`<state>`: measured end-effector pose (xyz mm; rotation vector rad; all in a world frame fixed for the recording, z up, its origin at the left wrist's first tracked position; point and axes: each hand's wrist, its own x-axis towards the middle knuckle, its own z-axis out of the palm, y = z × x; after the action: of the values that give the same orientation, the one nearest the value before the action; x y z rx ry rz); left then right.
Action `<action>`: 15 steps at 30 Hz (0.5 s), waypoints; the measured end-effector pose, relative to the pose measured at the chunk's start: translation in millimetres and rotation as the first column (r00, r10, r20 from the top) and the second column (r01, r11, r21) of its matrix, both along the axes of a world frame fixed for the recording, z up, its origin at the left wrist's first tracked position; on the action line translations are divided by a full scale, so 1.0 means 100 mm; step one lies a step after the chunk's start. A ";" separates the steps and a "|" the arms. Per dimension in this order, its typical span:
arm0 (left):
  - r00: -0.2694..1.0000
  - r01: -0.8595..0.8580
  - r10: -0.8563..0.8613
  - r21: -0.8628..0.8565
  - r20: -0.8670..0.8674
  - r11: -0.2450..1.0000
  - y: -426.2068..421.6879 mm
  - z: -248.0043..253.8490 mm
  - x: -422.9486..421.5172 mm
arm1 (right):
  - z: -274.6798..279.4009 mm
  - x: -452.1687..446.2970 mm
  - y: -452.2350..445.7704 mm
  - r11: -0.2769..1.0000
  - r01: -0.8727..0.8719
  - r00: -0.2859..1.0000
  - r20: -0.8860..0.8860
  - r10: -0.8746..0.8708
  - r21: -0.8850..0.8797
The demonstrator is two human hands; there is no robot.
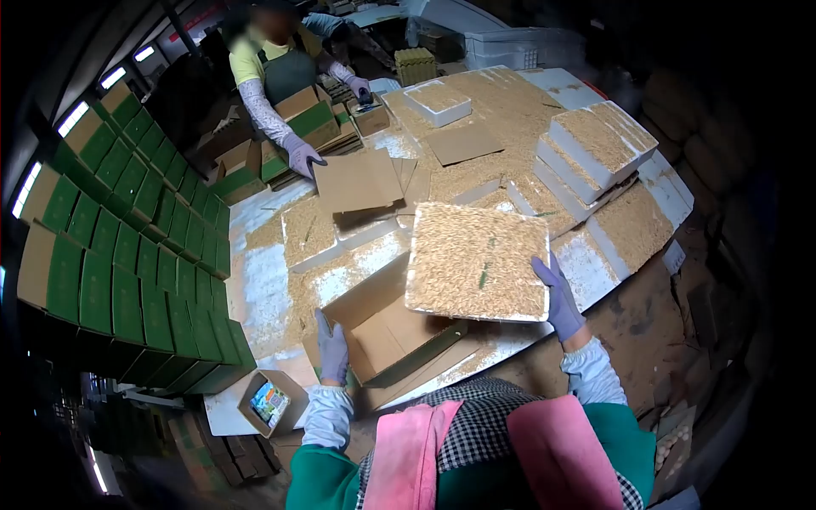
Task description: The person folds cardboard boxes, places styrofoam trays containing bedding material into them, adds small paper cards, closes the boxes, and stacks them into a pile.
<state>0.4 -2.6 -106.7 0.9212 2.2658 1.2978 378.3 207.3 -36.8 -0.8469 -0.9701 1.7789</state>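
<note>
My right hand (pixel 561 302) grips the right edge of a white foam tray (pixel 548 310) filled with loose straw-coloured husks (pixel 472 255). Two small green bits lie on the husks. The tray is raised, and its lower left part overlaps an open cardboard box (pixel 382 336) with green outer sides. At that box's left end, my left hand (pixel 332 350) holds the wall, thumb and fingers on either side of it. Both hands wear pale purple gloves. The tray's underside and part of the box are hidden.
Green cartons (pixel 127 255) stand stacked at the left. More husk-filled foam trays (pixel 599 144) are piled at the right of the table. Across it, a co-worker's gloved hand (pixel 302 155) touches a cardboard sheet (pixel 357 181). A small box with packets (pixel 270 404) sits at the near left corner.
</note>
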 end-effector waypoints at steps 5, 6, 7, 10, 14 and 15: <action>0.983 0.065 -0.084 0.120 0.162 0.991 0.07 0.03 -0.11 | 0.43 -0.78 -0.13 0.893 -0.360 0.838 0.514 0.183 0.270; 0.983 0.110 -0.125 0.111 0.136 0.988 0.06 0.00 -0.13 | 0.49 -0.89 -0.18 0.875 -0.440 0.789 0.553 0.270 0.200; 0.980 0.154 -0.166 0.103 0.109 0.983 0.04 -0.03 -0.15 | 0.55 -0.99 -0.23 0.849 -0.512 0.731 0.583 0.354 0.127; 0.968 0.147 -0.192 0.256 0.160 0.955 -0.05 -0.32 -0.19 | 0.48 -1.32 -0.35 0.832 -0.544 0.694 0.614 0.376 0.106; 0.952 0.057 -0.169 0.394 0.256 0.917 -0.26 -0.13 -0.13 | 0.42 -1.57 -0.38 0.741 -0.671 0.570 0.653 0.498 0.020; 0.984 0.078 -0.123 0.310 0.127 0.948 -0.28 -0.01 -0.14 | 0.31 -1.61 -0.34 0.740 -0.673 0.574 0.648 0.501 0.024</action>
<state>-13.6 -30.9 -108.1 0.9933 1.9161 1.6400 217.6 173.0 -6.1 -1.0085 -2.0999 1.8628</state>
